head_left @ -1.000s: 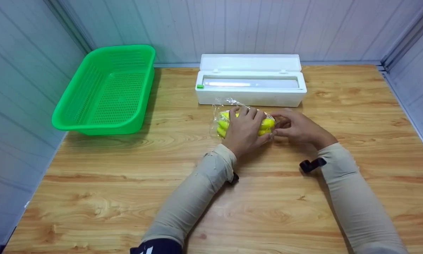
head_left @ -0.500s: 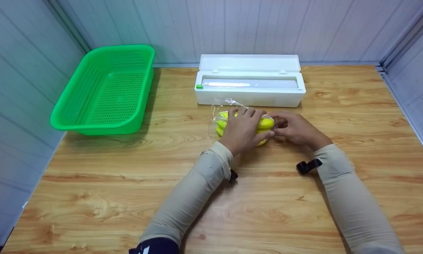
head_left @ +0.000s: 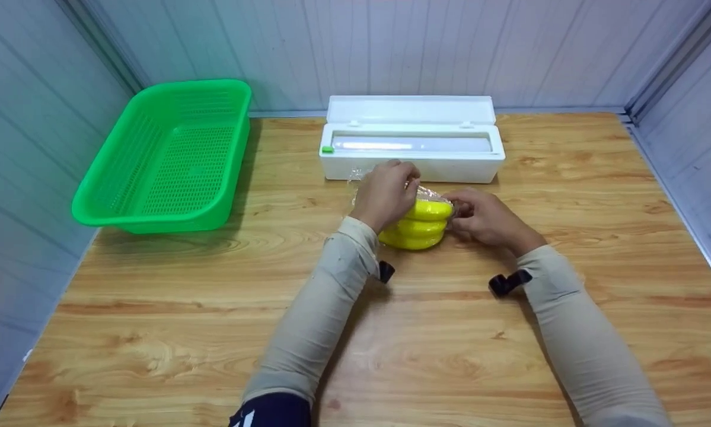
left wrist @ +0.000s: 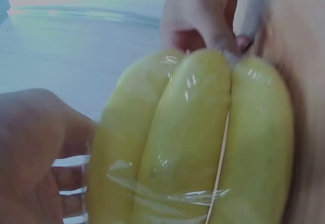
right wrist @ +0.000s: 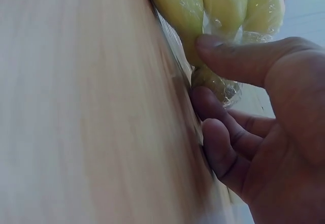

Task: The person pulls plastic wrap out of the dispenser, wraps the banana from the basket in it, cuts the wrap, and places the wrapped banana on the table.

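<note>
A yellow banana bunch (head_left: 417, 228) in clear plastic wrap (head_left: 429, 194) lies on the table in the middle of the head view. My right hand (head_left: 488, 219) holds its stem end. In the right wrist view the thumb (right wrist: 233, 56) presses the neck of one banana, with the fingers under the wrapped stem (right wrist: 216, 84). At the bunch's far left side my left hand (head_left: 385, 193) has curled fingers at the wrap and seems to pinch it; its fingertips are mostly hidden. Close up in the left wrist view, the bananas (left wrist: 185, 142) show film creases beside the left hand (left wrist: 35, 158).
Just behind the bunch stands a white wrap dispenser box (head_left: 411, 169), lid (head_left: 411, 110) raised, with a roll (head_left: 414, 144) inside and a green tab (head_left: 327, 149) at its left. A green plastic basket (head_left: 159, 222) stands at the back left. Panel walls border the wooden table (head_left: 438, 344).
My left hand has moved from on top of the bananas to their far left side, by the box, uncovering more of the bunch. My right hand stays at the stem end.
</note>
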`<action>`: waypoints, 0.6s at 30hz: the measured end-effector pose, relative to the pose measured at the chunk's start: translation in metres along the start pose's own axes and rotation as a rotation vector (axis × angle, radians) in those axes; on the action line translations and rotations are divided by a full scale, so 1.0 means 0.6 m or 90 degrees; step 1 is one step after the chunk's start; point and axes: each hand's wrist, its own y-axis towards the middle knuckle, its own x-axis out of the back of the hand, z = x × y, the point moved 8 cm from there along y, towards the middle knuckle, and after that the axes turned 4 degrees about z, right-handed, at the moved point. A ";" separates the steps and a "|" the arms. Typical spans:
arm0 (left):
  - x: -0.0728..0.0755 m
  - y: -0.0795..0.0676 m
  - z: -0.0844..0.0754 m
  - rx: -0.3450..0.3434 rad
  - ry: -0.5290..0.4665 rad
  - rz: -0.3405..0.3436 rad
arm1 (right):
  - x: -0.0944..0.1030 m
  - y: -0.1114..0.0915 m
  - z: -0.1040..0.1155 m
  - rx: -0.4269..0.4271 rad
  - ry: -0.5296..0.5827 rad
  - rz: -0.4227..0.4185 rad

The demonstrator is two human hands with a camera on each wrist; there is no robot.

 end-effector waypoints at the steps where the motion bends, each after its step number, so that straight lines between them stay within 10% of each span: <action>1: -0.004 0.006 0.003 0.006 0.011 0.012 | 0.000 0.000 0.000 0.000 -0.001 -0.002; 18: -0.025 0.050 0.036 0.155 0.035 0.211 | -0.001 0.000 0.005 0.022 -0.013 -0.019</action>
